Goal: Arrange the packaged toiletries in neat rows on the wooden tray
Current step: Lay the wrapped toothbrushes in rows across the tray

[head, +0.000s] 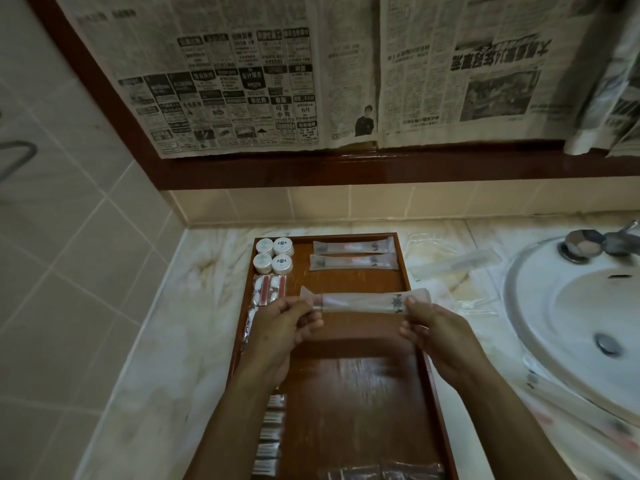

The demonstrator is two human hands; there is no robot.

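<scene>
Wooden tray (pixel 412 282) half hidden by arms; blurry translucent packet (pixel 363 301) pinched endwise above it by left hand (pixel 277 327) and right hand (pixel 433 327), contents unreadable.

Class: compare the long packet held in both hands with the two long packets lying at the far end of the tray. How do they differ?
The held packet is pinched at its ends by the left hand and right hand, above the wooden tray; the two far packets lie flat, untouched. The held one stands alone; those sit side by side in a row. All are long, translucent and lie crosswise.
</scene>
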